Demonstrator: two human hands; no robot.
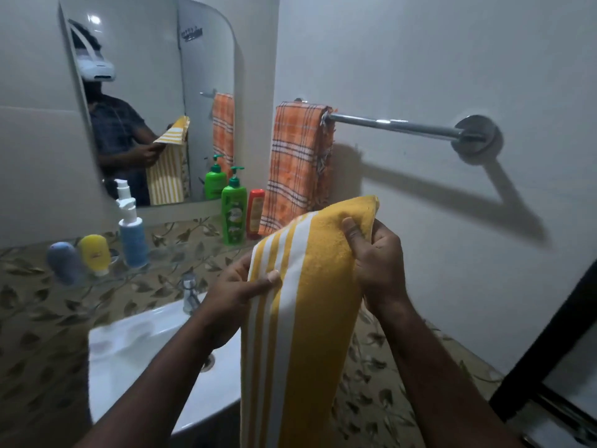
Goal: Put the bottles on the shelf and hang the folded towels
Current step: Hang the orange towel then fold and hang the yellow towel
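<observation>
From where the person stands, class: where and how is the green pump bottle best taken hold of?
Probably round the wide body of the green pump bottle, below the thin pump neck, coming from the front and left: it stands upright, the red bottle crowds its right side, and the wall is close behind.

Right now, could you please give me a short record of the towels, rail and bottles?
left hand: grips yellow striped towel at its left edge
right hand: grips its top fold
yellow striped towel: held up, not hung yet
orange checked towel: hangs at towel rail left end
towel rail: bare right of that towel
green bottle, red bottle: standing below mirror
</observation>
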